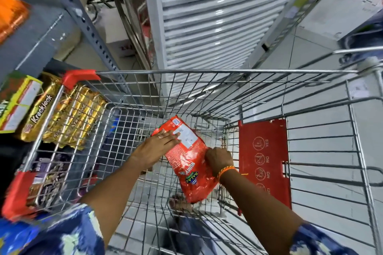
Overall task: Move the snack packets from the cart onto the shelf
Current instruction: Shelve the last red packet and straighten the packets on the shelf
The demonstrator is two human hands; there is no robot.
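A red snack packet (191, 163) lies tilted inside the wire cart (207, 72), near its middle. My left hand (157, 147) rests flat on the packet's upper left part, fingers together. At the packet's right edge, my right hand (218, 159) is closed in a grip on it; an orange thread band circles that wrist. The grey metal shelf (37, 41) stands to the left of the cart, with an orange pack (10, 14) on its upper level.
Gold Krackjack biscuit packs (68, 118) and a yellow-green box (16, 101) sit on the lower shelf level beside the cart's left wall. Dark purple packs (47, 178) lie below them. A red child-seat flap (263, 159) hangs at the cart's right. A white louvred unit (217, 18) stands beyond.
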